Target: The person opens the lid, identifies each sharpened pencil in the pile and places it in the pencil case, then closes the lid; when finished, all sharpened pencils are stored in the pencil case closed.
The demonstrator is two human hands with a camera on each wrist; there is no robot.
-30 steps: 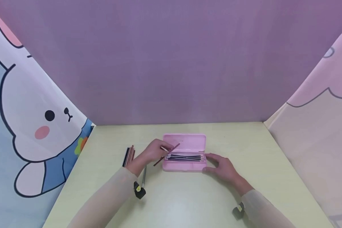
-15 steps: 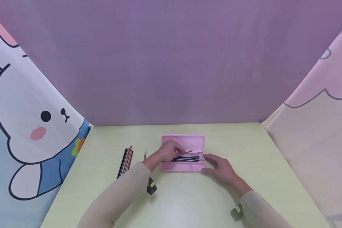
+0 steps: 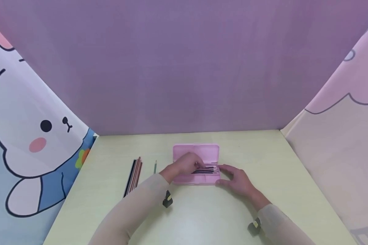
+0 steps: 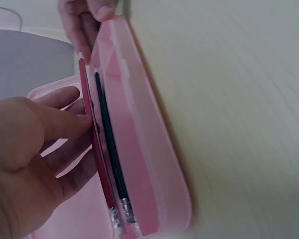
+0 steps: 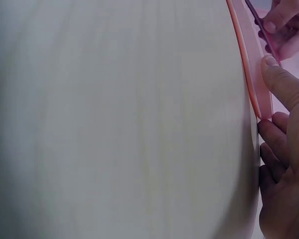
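A pink pencil case (image 3: 184, 180) lies with its lid (image 3: 210, 152) raised, and several dark pencils (image 3: 207, 172) rest inside. Over the case, my left hand (image 3: 188, 163) pinches a red pencil (image 4: 100, 167) between thumb and fingers. In the left wrist view the red pencil runs lengthwise above the compartment, beside a dark pencil (image 4: 109, 134) with a metal-banded end. My right hand (image 3: 237, 180) holds the right end of the case, its thumb (image 5: 281, 84) at the front corner and its fingers around the end wall.
To the left on the pale table (image 3: 196, 217) lies a row of black and reddish-brown pencils (image 3: 134, 175). A single green pencil (image 3: 155, 166) lies between them and the case, partly behind the left sleeve. A purple panel (image 3: 184, 68) stands behind the table.
My left hand has moved right, carrying the red pencil from the case's left end to over its middle. The pencil has turned more in line with the case. My right hand has stayed put.
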